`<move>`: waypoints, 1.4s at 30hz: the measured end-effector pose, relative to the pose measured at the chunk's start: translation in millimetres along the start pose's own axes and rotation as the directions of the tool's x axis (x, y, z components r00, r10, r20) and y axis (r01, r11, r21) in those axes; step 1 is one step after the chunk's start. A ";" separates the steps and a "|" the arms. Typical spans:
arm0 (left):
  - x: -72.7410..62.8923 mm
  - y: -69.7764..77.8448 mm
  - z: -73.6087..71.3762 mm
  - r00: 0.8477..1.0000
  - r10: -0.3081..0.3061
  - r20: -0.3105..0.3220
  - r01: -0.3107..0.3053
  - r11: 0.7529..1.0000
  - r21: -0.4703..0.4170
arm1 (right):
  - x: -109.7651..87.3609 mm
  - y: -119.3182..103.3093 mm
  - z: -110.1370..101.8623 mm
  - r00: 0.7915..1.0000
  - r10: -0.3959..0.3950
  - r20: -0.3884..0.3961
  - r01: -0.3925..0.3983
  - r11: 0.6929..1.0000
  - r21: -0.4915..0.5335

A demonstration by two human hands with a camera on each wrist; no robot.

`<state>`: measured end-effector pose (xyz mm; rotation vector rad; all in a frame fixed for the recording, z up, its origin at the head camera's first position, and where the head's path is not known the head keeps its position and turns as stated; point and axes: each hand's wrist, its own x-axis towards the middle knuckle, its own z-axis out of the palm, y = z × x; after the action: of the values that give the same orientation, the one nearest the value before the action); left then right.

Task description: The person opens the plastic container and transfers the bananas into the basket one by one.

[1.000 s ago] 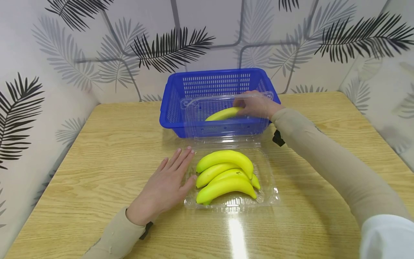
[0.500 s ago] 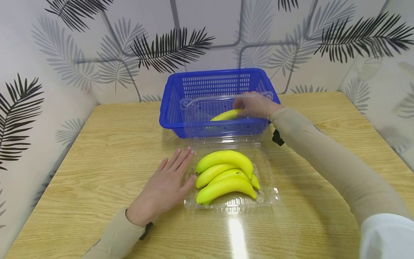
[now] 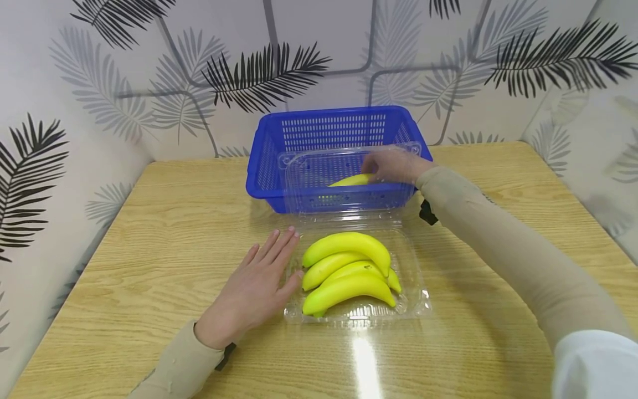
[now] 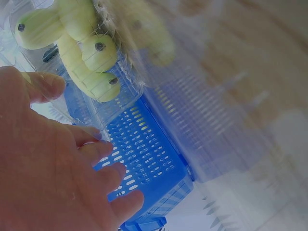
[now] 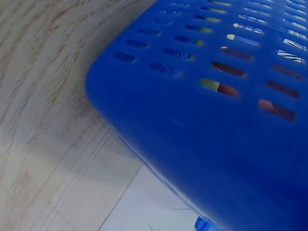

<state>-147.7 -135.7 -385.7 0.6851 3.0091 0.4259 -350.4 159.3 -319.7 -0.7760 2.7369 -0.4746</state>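
Inside the blue plastic basket (image 3: 256, 160), my right hand (image 3: 396, 165) curls its fingers at the right end of a yellow banana (image 3: 353, 180). Both show through the raised clear lid (image 3: 299, 172) of a hinged plastic clamshell box. Several bananas (image 3: 349, 293) lie together in the box's clear base (image 3: 411, 277). With fingers straight, my left hand (image 3: 249, 302) rests along the left edge of that base. In the left wrist view its fingertips (image 4: 98, 151) reach the clear plastic. The basket wall (image 5: 159, 106) mostly hides the right hand in the right wrist view.
The basket stands at the back of the wooden table (image 3: 199, 210), close to a wall (image 3: 319, 50) printed with leaves. The clamshell's open lid leans over the basket's front rim.
The banana in the right hand has sunk lower into the basket, its visible part shrinking behind the front rim. The right hand has dipped slightly. The left hand has stayed put.
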 end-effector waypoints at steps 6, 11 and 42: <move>0.4 -0.1 0.0 1.000 -0.002 0.003 0.002 1.000 0.002 | 0.6 2.2 -0.3 1.000 -0.019 0.016 0.019 1.000 0.002; 0.4 0.3 -0.4 1.000 -0.009 0.010 0.009 1.000 0.002 | 0.2 0.8 -0.1 0.999 -0.035 0.021 0.035 0.999 0.017; 1.8 -0.2 0.4 1.000 -0.010 0.014 0.010 1.000 0.001 | -0.1 0.8 -3.3 0.998 -0.032 -0.059 0.034 0.999 0.034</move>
<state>-149.4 -135.0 -386.1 0.6704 2.9981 0.4182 -351.8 160.7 -317.0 -0.8119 2.7656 -0.5592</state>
